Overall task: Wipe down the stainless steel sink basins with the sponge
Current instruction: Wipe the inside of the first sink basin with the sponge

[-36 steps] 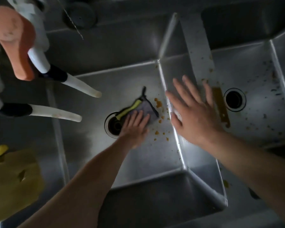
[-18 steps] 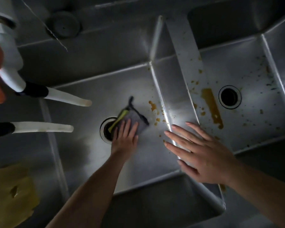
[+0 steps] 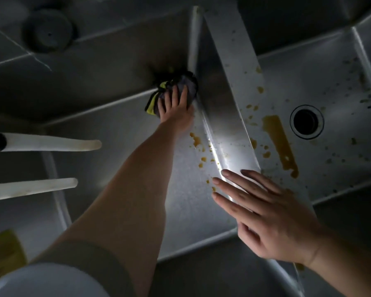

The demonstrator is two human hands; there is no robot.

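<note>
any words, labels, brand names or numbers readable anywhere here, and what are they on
None: no readable text shows in this view.
Sponge, pressed by the left hand: no print showing.
Sink divider and right basin: only orange stains and specks.
Two white spouts: no markings.
Yellow object at lower left: too dark and blurred to tell.

The left hand [image 3: 176, 108] covered most of the sponge [image 3: 174, 91], the left basin's [image 3: 120, 133] drain lay hidden beneath the forearm, the two white handles [image 3: 51, 142] and the yellow object [image 3: 4, 251] were cut off at the left edge.
</note>
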